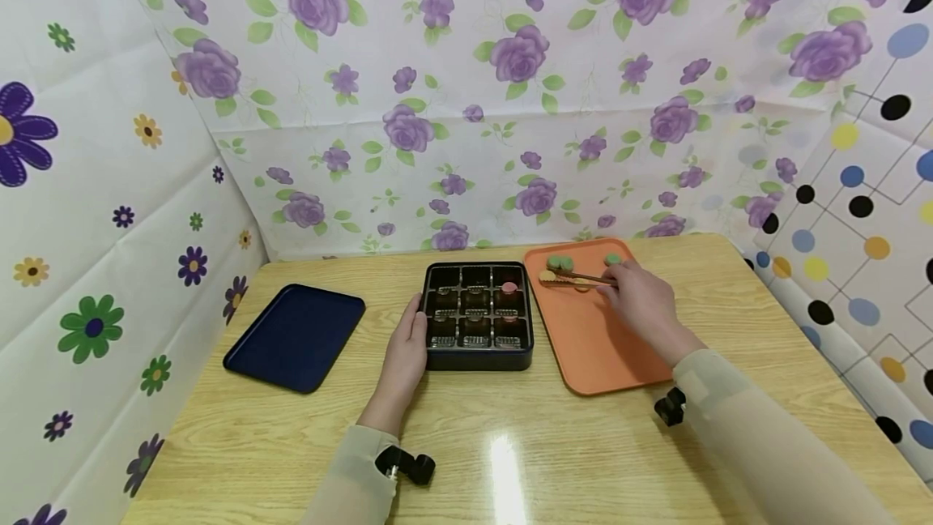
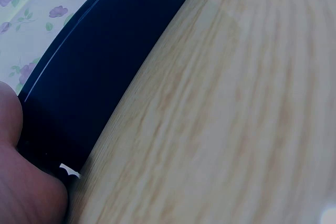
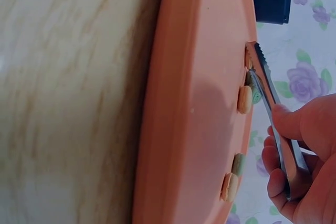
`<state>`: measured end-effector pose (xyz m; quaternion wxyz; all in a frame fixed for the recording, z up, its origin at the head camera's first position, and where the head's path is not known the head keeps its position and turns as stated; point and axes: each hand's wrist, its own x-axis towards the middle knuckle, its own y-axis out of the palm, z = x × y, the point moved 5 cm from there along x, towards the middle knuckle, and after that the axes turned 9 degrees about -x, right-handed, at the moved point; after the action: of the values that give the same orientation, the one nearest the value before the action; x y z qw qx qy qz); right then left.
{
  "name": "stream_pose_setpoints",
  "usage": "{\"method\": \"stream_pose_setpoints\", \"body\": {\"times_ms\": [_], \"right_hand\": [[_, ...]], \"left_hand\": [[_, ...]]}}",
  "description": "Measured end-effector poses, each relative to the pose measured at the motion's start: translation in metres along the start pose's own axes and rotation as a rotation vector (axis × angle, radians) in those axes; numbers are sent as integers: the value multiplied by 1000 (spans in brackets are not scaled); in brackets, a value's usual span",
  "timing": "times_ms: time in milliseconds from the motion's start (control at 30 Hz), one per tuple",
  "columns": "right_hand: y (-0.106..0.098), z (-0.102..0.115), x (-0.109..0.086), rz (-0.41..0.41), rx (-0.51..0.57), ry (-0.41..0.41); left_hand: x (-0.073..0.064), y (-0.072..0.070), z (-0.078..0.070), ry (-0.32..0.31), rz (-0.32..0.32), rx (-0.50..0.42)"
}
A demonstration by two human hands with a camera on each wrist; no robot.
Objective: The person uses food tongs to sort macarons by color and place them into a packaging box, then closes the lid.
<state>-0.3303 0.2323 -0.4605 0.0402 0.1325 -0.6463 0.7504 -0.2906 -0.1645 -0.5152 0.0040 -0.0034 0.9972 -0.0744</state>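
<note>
My right hand [image 1: 643, 302] grips metal tongs [image 3: 281, 124] over the far end of an orange tray [image 1: 594, 339]. Between the tong tips sits a yellow macaron [image 1: 548, 275]; whether they squeeze it I cannot tell. Green macarons [image 1: 560, 262] lie just behind, and another yellow macaron [image 3: 245, 99] is close by. A further green macaron [image 1: 613, 259] lies near my right fingers. My left hand [image 1: 406, 347] rests along the left side of a black box [image 1: 477, 360], fingers against its wall. The box holds a clear nine-compartment insert, with a pink macaron [image 1: 509, 288] in the right column's far compartment.
A dark blue tray [image 1: 295, 339] lies on the wooden table [image 1: 466, 444] to the left of the box. The orange tray stands close to the box's right side. Flowered cloth [image 1: 408, 128] hangs behind the table, with patterned sheets on both sides.
</note>
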Motion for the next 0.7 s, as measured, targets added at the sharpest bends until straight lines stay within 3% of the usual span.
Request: {"method": "stream_pose_setpoints", "body": {"times_ms": [700], "right_hand": [[-13, 2, -7, -61, 38, 16]], "left_hand": [[0, 0, -1, 7, 1, -4]]}}
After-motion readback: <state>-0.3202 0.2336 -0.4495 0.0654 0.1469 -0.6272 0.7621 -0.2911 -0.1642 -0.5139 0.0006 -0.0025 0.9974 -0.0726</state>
